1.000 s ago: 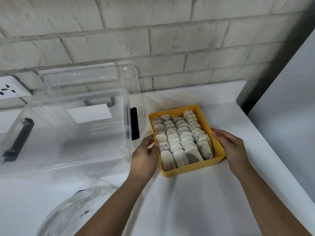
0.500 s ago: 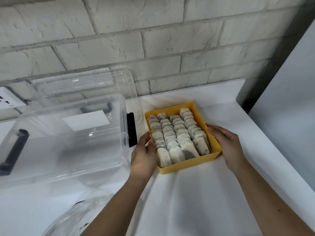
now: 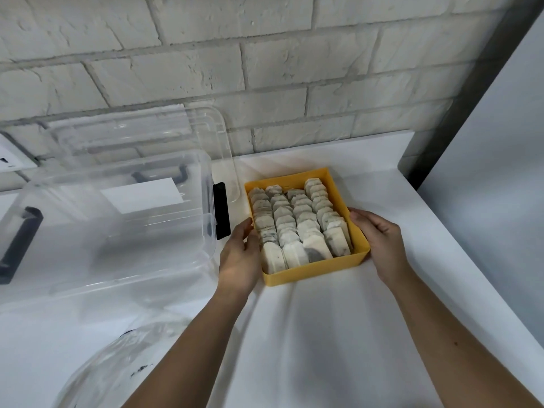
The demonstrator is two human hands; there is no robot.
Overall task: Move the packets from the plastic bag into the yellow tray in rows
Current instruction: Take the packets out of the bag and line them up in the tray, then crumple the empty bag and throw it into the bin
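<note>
Nearly done: the yellow tray [image 3: 312, 272] sits on a white cloth-covered counter [image 3: 338, 334], packed w/ pale, speckled packets [image 3: 297, 228] standing on edge in four rows that run front to back. Only a sliver of bare tray floor shows, at the far end behind the two middle rows. The left hand [image 3: 238, 257] is pressed flat against the tray's left wall, fingers curled along the rim and touching the nearest packets; the right hand [image 3: 379, 240] cups the tray's right wall the same way, thumb up near the rim. Both hands clasp the tray itself, neither holds a packet. Whether the tray is lifted or just steadied on the cloth can't be told from this view. Left of the tray, just beside it, stands a clear storage bin [image 3: 112, 225] w/ dark latches, its clear lid [image 3: 141, 134] leaning on the white brick wall [image 3: 265, 54] behind. Nearer the camera than the tray and off to its left lies the crumpled plastic bag [image 3: 112, 375]; a few dark specks show inside, but no packet can be made out in the visible part. Judged from this, the filling step looks about finished and the hands are squaring or shifting the full tray. Next move prob. calls for a check of the bag for leftovers; any found would go in the far gap, slid in upright so the rows stay tight and don't topple.
</note>
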